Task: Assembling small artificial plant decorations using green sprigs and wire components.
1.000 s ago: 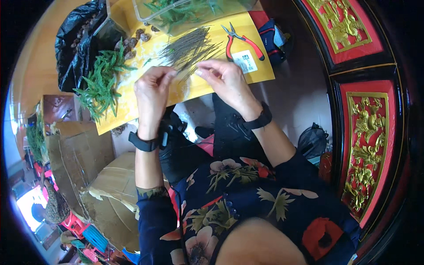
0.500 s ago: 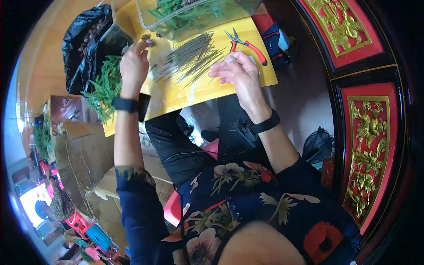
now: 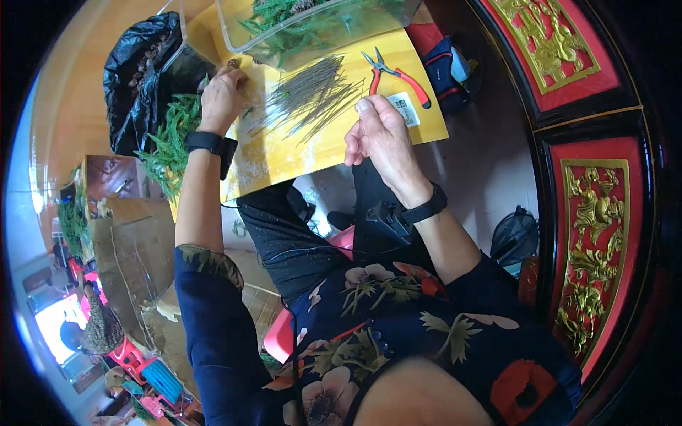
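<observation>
My left hand (image 3: 222,103) is at the far left of the yellow board, its fingers curled closed against a small brown pine cone (image 3: 233,63). Beside that wrist lie green artificial sprigs (image 3: 175,131). My right hand (image 3: 383,135) is raised over the board's near right part, thumb and forefinger pinched together; whatever is between them is too thin to make out. Between the hands lies a loose pile of thin dark wire-like stems (image 3: 312,92). Pliers with red handles (image 3: 387,69) rest just beyond my right hand, jaws apart.
A clear plastic bin (image 3: 320,32) of green sprigs stands at the board's far edge. A black plastic bag (image 3: 131,89) of brown cones is at the left. The yellow board (image 3: 284,160) sits above my knees; a carved red-and-gold panel (image 3: 597,241) rises at right. Cardboard (image 3: 135,248) leans at left.
My left hand has curled in and drawn slightly nearer around the pine cone. The right hand has tilted and dropped a little toward me, uncovering a white label by the pliers.
</observation>
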The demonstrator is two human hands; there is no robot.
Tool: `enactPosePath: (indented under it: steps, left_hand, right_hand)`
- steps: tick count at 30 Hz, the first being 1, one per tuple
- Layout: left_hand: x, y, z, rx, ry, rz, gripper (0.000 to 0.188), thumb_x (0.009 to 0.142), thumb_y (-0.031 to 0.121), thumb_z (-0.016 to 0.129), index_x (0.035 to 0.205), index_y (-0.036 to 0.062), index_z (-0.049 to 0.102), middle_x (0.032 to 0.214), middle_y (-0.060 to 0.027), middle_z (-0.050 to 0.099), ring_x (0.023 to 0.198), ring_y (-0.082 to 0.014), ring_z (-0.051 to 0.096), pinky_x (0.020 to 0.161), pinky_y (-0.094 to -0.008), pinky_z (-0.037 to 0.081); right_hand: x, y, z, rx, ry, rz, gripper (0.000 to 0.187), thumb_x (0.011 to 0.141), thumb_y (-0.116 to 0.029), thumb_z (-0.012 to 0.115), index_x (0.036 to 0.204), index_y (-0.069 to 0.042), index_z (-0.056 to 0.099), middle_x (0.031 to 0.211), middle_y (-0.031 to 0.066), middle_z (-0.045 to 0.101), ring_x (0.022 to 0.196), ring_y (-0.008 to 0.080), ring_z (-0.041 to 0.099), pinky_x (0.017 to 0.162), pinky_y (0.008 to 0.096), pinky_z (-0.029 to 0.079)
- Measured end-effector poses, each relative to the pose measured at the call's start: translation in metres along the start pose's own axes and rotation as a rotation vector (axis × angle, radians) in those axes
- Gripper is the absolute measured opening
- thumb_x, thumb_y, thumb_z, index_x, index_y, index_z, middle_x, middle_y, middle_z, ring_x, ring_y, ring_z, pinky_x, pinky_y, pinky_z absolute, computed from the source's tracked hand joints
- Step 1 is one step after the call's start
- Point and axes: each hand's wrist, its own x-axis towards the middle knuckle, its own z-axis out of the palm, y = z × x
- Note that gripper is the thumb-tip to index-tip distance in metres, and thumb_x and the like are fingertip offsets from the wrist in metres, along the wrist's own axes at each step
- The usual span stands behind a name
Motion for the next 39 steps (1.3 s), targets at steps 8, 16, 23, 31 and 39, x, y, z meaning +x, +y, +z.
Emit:
enactPosePath:
  steps: [8,16,23,31,39]
  left_hand:
    - [-0.001,-0.002,-0.011,0.061,-0.019,-0.13,0.024,0.072,0.013,0.066,0.096,0.0078,0.065,0.09,-0.0143,0.063,0.082,-0.0323,0.062,0.069,-0.039,0.05]
    - [-0.037,0.087,-0.058,-0.644,0.139,-0.402,0.027,0.079,0.016,0.069,0.102,0.0027,0.064,0.073,-0.0055,0.061,0.059,-0.0119,0.058,0.057,-0.0247,0.046]
    - [-0.072,0.162,-0.057,-0.946,0.221,-0.429,0.025,0.079,0.005,0.069,0.103,0.0023,0.064,0.07,0.0046,0.053,0.061,-0.0029,0.045,0.056,-0.0159,0.037]
    - [-0.084,0.175,-0.053,-1.022,0.299,-0.54,0.028,0.074,0.005,0.075,0.1,0.0027,0.065,0.069,0.0063,0.049,0.061,-0.0012,0.041,0.056,-0.0143,0.034]
    - [-0.087,0.176,-0.055,-0.986,0.309,-0.554,0.028,0.072,0.006,0.077,0.096,0.0011,0.064,0.067,0.0073,0.049,0.06,-0.0008,0.04,0.055,-0.0137,0.033]
  right_hand:
    - [0.012,0.015,-0.007,-0.141,0.016,-0.083,0.016,0.097,-0.019,0.042,0.095,-0.005,0.048,0.059,-0.0027,0.039,0.046,0.0057,0.034,0.043,0.0186,0.033]
    - [0.019,0.039,-0.005,-0.259,0.016,-0.428,0.012,0.093,-0.011,0.047,0.1,-0.002,0.052,0.066,-0.0015,0.044,0.057,0.0054,0.043,0.053,0.0203,0.038]
    - [0.001,0.018,0.002,-0.452,0.005,-0.601,0.009,0.089,-0.004,0.052,0.097,-0.001,0.056,0.075,0.0036,0.057,0.063,0.0091,0.054,0.056,0.023,0.043]
    - [-0.003,0.015,0.004,-0.595,-0.003,-0.846,0.01,0.084,0.001,0.057,0.093,-0.001,0.059,0.078,0.0081,0.061,0.066,0.0175,0.06,0.058,0.0264,0.047]
    - [0.002,0.02,0.003,-0.635,-0.001,-0.954,0.012,0.082,0.002,0.058,0.092,-0.001,0.06,0.08,0.0102,0.062,0.069,0.0225,0.063,0.059,0.0287,0.049]
